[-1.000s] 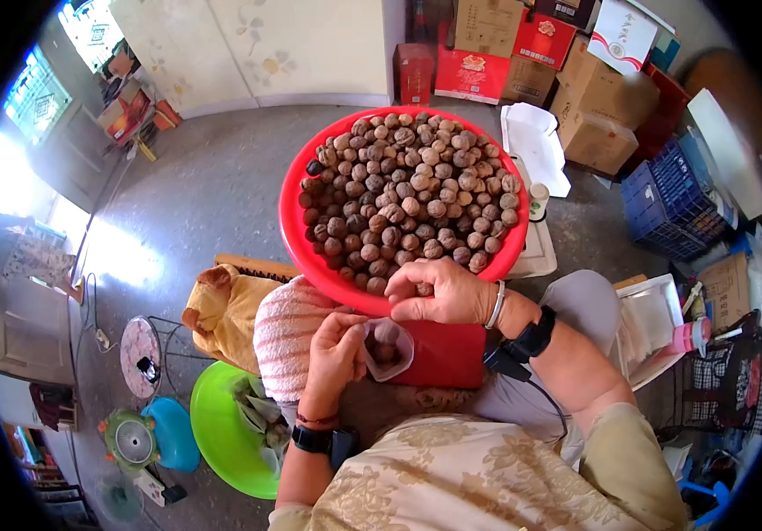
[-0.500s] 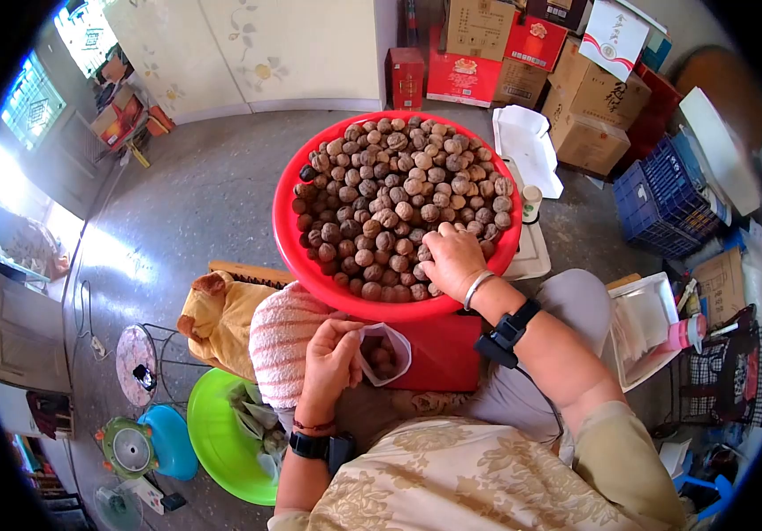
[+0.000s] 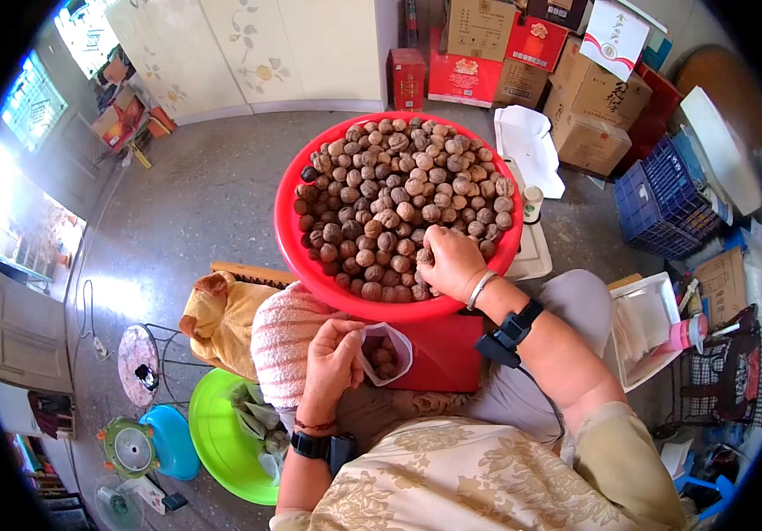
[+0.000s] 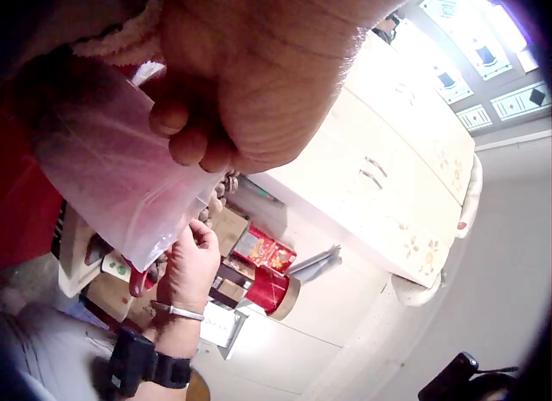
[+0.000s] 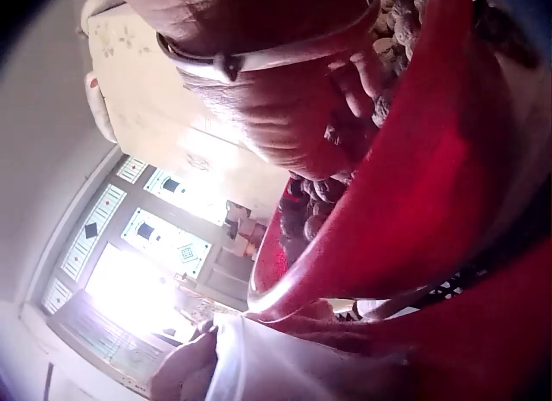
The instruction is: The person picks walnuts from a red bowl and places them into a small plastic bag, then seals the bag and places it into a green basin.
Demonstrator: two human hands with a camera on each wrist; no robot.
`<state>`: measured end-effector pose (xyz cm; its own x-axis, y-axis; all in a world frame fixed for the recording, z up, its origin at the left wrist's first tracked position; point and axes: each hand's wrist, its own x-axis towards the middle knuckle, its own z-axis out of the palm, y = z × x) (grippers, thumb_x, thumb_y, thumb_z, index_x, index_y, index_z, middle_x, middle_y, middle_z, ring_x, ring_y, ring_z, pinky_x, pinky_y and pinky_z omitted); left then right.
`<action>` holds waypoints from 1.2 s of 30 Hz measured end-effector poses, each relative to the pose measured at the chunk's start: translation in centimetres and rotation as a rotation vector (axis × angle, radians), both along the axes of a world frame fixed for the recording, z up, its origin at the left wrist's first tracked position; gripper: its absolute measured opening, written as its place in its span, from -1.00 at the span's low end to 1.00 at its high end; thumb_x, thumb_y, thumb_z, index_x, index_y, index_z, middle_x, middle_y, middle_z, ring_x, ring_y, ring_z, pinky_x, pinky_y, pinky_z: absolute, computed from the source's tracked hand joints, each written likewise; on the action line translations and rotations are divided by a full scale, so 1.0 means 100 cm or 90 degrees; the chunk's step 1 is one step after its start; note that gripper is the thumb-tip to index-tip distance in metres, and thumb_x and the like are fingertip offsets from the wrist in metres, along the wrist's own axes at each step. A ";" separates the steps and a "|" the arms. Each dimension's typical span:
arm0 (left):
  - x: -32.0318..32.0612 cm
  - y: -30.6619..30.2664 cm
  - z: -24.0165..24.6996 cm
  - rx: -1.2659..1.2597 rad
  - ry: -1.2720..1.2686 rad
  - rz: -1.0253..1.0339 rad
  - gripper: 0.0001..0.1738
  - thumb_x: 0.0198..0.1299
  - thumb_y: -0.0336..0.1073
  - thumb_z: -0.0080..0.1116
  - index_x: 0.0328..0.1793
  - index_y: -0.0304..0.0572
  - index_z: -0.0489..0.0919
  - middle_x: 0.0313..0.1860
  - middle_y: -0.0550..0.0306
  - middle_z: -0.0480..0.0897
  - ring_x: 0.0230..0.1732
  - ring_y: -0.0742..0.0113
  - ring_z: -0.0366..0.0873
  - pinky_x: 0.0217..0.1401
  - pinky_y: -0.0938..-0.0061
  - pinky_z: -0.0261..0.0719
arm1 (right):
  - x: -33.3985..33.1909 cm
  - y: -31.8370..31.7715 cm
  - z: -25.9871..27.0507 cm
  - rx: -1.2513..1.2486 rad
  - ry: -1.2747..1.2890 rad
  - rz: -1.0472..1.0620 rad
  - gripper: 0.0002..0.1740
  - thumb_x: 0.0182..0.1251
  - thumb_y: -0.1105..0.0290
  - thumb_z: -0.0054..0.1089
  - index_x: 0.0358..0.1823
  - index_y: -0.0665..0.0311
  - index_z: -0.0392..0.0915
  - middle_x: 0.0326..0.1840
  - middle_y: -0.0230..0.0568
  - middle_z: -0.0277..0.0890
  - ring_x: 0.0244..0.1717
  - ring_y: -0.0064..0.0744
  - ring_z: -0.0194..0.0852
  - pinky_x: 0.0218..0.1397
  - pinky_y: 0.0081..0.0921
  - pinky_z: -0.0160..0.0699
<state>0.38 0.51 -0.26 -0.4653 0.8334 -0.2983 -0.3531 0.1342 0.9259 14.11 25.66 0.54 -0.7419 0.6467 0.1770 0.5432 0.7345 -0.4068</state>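
A plastic bag (image 3: 409, 356) with several walnuts (image 3: 383, 356) inside hangs with its mouth facing up. My left hand (image 3: 330, 361) pinches the bag's left edge between thumb and fingers; the left wrist view shows the pale, see-through bag (image 4: 121, 172) below the curled fingers. A wide red basin (image 3: 286, 217) heaped with walnuts (image 3: 390, 190) stands in front. Over its near right part, my right hand (image 3: 456, 264) grips a walnut (image 3: 424, 257) with curled fingers. In the right wrist view, that hand (image 5: 285, 116) reaches past the basin's wall (image 5: 414, 194).
A red box-like surface (image 3: 443, 354) lies under the bag. Left of it are a striped towel (image 3: 288, 336) and a green basin (image 3: 221, 442). White trays (image 3: 527, 146) and a blue crate (image 3: 664, 208) stand right, with stacked cartons (image 3: 589, 142) behind.
My right hand has moved from just above the bag, forward and right into the basin, and its fingers have closed round a walnut. The left hand keeps its hold on the bag.
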 end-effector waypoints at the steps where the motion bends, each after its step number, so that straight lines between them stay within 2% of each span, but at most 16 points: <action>1: 0.000 0.000 0.000 -0.001 0.000 0.001 -0.85 0.53 -0.29 0.12 0.03 -0.21 0.56 -0.63 0.30 0.53 -0.78 0.58 0.38 -0.77 0.67 0.27 | 0.001 0.000 -0.002 -0.001 0.000 0.000 -0.75 0.15 0.35 0.36 -0.21 0.30 0.57 -0.08 0.01 0.60 0.00 0.01 0.62 0.11 -0.07 0.60; 3: 0.000 0.001 0.000 -0.002 0.001 0.002 -0.85 0.53 -0.29 0.12 0.03 -0.21 0.56 -0.63 0.30 0.53 -0.78 0.58 0.38 -0.77 0.67 0.27 | 0.001 0.000 -0.005 -0.125 0.194 0.062 -0.77 0.15 0.44 0.35 -0.19 0.32 0.55 -0.07 0.03 0.61 -0.03 0.01 0.65 0.10 -0.12 0.63; 4: 0.001 0.001 -0.001 0.000 0.006 0.005 -0.85 0.53 -0.29 0.12 0.03 -0.21 0.56 -0.64 0.30 0.52 -0.78 0.57 0.37 -0.77 0.67 0.27 | 0.003 0.000 -0.007 -0.125 0.195 0.063 -0.77 0.15 0.44 0.35 -0.19 0.32 0.55 -0.07 0.03 0.61 -0.03 0.01 0.65 0.10 -0.12 0.63; 6: 0.001 0.001 0.000 0.001 0.012 0.007 -0.85 0.53 -0.29 0.12 0.03 -0.21 0.56 -0.64 0.30 0.52 -0.79 0.57 0.37 -0.77 0.67 0.27 | 0.006 -0.003 -0.001 -0.166 0.188 0.114 -0.67 0.13 0.50 0.36 -0.05 0.32 0.53 -0.08 -0.08 0.56 -0.15 -0.16 0.63 0.02 -0.30 0.65; 7: 0.002 0.001 0.001 -0.002 0.008 0.007 -0.85 0.53 -0.29 0.12 0.03 -0.21 0.55 -0.64 0.30 0.52 -0.79 0.57 0.36 -0.77 0.67 0.26 | 0.006 -0.004 0.001 -0.167 0.189 0.114 -0.67 0.13 0.50 0.36 -0.05 0.32 0.53 -0.08 -0.08 0.56 -0.15 -0.16 0.63 0.02 -0.30 0.65; 9: 0.002 0.002 0.002 -0.006 0.004 0.006 -0.85 0.54 -0.29 0.11 0.03 -0.21 0.55 -0.65 0.30 0.51 -0.79 0.57 0.35 -0.77 0.67 0.25 | 0.006 -0.007 0.006 -0.237 0.197 0.115 -0.67 0.14 0.52 0.37 -0.05 0.31 0.53 -0.09 -0.16 0.55 -0.20 -0.33 0.61 -0.06 -0.38 0.65; 12: 0.003 0.001 0.001 -0.001 0.006 0.011 -0.86 0.54 -0.30 0.11 0.03 -0.20 0.55 -0.65 0.31 0.51 -0.79 0.58 0.34 -0.77 0.66 0.23 | 0.006 -0.017 0.022 -0.296 0.213 0.105 -0.75 0.17 0.49 0.38 -0.15 0.31 0.54 -0.21 -0.08 0.64 -0.17 -0.16 0.69 -0.03 -0.31 0.68; 14: 0.003 0.002 0.001 0.003 0.010 0.012 -0.86 0.54 -0.30 0.10 0.04 -0.20 0.55 -0.65 0.31 0.50 -0.80 0.58 0.33 -0.78 0.66 0.22 | 0.008 -0.022 0.027 -0.308 0.230 0.133 -0.71 0.17 0.45 0.42 -0.12 0.31 0.54 -0.26 -0.14 0.66 -0.22 -0.27 0.69 -0.07 -0.36 0.68; 17: 0.001 0.002 -0.004 0.011 0.014 0.005 -0.86 0.55 -0.29 0.08 0.04 -0.19 0.55 -0.66 0.31 0.49 -0.80 0.57 0.32 -0.78 0.66 0.22 | 0.010 -0.032 0.049 -0.436 0.174 0.196 -0.70 0.23 0.43 0.44 -0.05 0.30 0.58 -0.22 -0.30 0.67 -0.18 -0.52 0.64 -0.02 -0.46 0.67; 21: 0.000 0.003 -0.008 0.014 0.013 0.003 -0.85 0.56 -0.29 0.06 0.05 -0.19 0.55 -0.67 0.31 0.48 -0.80 0.57 0.32 -0.77 0.66 0.22 | 0.013 -0.041 0.061 -0.562 0.187 0.312 -0.70 0.32 0.36 0.47 0.01 0.28 0.63 -0.12 -0.31 0.71 -0.07 -0.56 0.65 0.09 -0.50 0.65; 24: 0.000 0.004 -0.010 0.020 0.013 0.009 -0.85 0.55 -0.30 0.07 0.05 -0.20 0.55 -0.67 0.30 0.49 -0.80 0.56 0.32 -0.77 0.66 0.23 | 0.012 -0.043 0.054 -0.566 0.191 0.300 -0.71 0.34 0.34 0.47 -0.01 0.29 0.66 -0.10 -0.31 0.72 -0.03 -0.54 0.65 0.11 -0.50 0.63; 26: 0.001 0.004 -0.005 0.006 0.006 0.012 -0.85 0.54 -0.30 0.08 0.04 -0.21 0.55 -0.67 0.29 0.49 -0.80 0.56 0.33 -0.77 0.66 0.24 | 0.009 -0.037 0.054 -0.389 0.248 0.261 -0.74 0.32 0.31 0.48 -0.08 0.29 0.69 -0.21 -0.20 0.73 -0.13 -0.46 0.68 0.01 -0.47 0.64; 29: 0.001 0.005 -0.009 0.009 0.008 0.015 -0.85 0.54 -0.31 0.09 0.03 -0.23 0.55 -0.68 0.28 0.51 -0.80 0.55 0.35 -0.77 0.65 0.25 | 0.008 -0.019 0.037 -0.321 0.279 0.086 -0.80 0.33 0.34 0.43 -0.15 0.30 0.66 -0.37 -0.16 0.68 -0.35 -0.37 0.68 -0.19 -0.40 0.64; 30: 0.000 0.005 -0.010 0.029 0.018 0.013 -0.86 0.53 -0.32 0.09 0.03 -0.24 0.55 -0.68 0.28 0.51 -0.80 0.55 0.36 -0.77 0.65 0.25 | 0.009 -0.014 0.039 -0.281 0.208 0.015 -0.82 0.29 0.35 0.41 -0.22 0.29 0.63 -0.34 -0.12 0.68 -0.29 -0.22 0.69 -0.16 -0.28 0.64; 32: 0.000 0.004 -0.006 0.017 0.018 0.009 -0.86 0.53 -0.31 0.10 0.03 -0.24 0.55 -0.68 0.28 0.51 -0.80 0.54 0.37 -0.77 0.65 0.25 | 0.011 0.002 0.011 -0.129 0.179 0.024 -0.82 0.20 0.34 0.41 -0.27 0.26 0.62 -0.28 -0.09 0.65 -0.17 -0.03 0.65 -0.05 -0.14 0.62; 36: -0.001 0.002 -0.006 0.017 0.006 0.004 -0.85 0.53 -0.31 0.11 0.02 -0.23 0.55 -0.68 0.28 0.52 -0.79 0.55 0.37 -0.77 0.66 0.26 | 0.011 -0.003 0.000 0.004 0.008 0.064 -0.77 0.08 0.25 0.44 -0.29 0.18 0.67 -0.16 -0.08 0.60 0.00 0.05 0.58 0.11 -0.08 0.58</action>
